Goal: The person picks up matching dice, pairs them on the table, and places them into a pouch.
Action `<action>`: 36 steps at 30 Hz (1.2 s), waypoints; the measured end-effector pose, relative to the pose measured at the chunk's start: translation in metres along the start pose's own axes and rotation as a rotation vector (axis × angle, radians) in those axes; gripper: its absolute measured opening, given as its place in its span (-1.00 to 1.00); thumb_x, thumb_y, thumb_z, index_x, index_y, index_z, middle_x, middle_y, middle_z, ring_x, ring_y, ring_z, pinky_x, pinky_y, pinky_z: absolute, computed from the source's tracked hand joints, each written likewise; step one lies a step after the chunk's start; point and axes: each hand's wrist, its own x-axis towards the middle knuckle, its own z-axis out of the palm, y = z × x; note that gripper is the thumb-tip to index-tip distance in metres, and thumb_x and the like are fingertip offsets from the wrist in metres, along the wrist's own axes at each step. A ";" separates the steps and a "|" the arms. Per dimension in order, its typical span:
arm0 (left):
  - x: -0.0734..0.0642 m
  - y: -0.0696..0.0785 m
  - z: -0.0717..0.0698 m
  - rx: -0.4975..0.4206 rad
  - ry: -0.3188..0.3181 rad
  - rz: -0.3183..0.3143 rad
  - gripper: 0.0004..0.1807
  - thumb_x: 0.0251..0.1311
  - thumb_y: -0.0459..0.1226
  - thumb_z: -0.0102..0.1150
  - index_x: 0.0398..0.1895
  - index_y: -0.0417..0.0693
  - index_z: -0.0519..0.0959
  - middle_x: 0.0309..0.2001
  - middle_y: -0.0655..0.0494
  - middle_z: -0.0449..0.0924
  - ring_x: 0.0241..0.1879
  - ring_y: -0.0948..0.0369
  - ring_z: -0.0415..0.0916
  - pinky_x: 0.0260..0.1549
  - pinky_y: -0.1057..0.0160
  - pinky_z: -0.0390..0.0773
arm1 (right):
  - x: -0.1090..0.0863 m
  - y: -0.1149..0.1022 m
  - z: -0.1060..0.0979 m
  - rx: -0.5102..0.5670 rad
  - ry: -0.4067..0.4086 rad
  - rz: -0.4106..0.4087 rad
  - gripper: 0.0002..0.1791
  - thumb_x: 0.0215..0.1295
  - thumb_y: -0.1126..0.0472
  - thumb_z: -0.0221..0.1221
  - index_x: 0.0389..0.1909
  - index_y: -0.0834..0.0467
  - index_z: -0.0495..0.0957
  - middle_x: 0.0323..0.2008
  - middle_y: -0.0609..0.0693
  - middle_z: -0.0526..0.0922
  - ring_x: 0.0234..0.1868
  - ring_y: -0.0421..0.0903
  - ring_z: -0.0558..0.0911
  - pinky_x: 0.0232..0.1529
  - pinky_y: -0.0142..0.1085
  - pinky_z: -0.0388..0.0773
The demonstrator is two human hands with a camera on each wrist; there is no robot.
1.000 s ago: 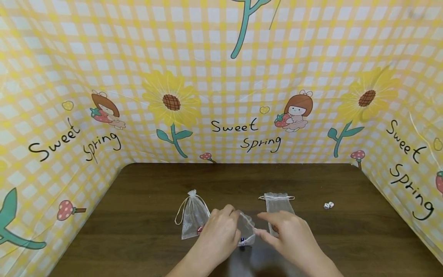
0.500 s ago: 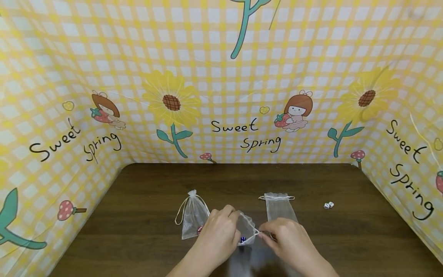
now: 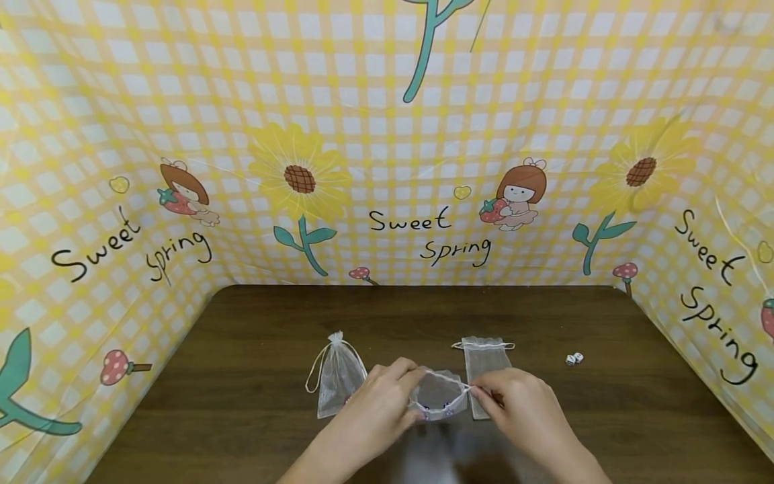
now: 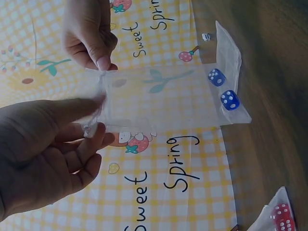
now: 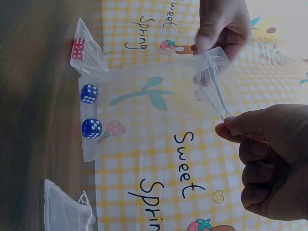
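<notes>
A sheer white drawstring pouch [image 3: 441, 384] hangs stretched between both hands, its mouth spread wide. At its left edge my left hand [image 3: 383, 400] pinches the rim between thumb and fingers. My right hand [image 3: 523, 407] pinches the drawstring [image 5: 226, 113] at the mouth's right corner, thumb against index finger, as the right wrist view shows. Two blue dice with white dots lie at the pouch's bottom: one blue die [image 5: 91, 128] and another blue die [image 5: 89, 94].
On the dark wooden table [image 3: 272, 323], a cinched pouch [image 3: 334, 380] with red dice [image 5: 78, 49] stands left. A flat sheer pouch [image 3: 486, 366] lies behind the right hand. Two white dice [image 3: 574, 359] sit farther right. A yellow checked cloth [image 3: 387, 134] surrounds the table.
My right hand first closed its fingertips on the drawstring, then moved right and slightly up. The pouch's mouth has been drawn wider. My left hand has shifted slightly, still at the rim.
</notes>
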 end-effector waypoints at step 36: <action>-0.005 -0.009 -0.008 -0.073 0.257 -0.026 -0.78 -0.15 -0.42 0.38 -0.66 -0.06 0.49 -0.43 0.18 0.41 -0.46 0.25 0.41 -0.40 0.27 0.42 | -0.002 0.017 -0.009 -0.015 0.175 -0.035 -0.84 -0.15 0.30 0.39 -0.55 0.01 0.64 -0.63 -0.36 0.36 -0.58 -0.43 0.28 -0.61 -0.47 0.27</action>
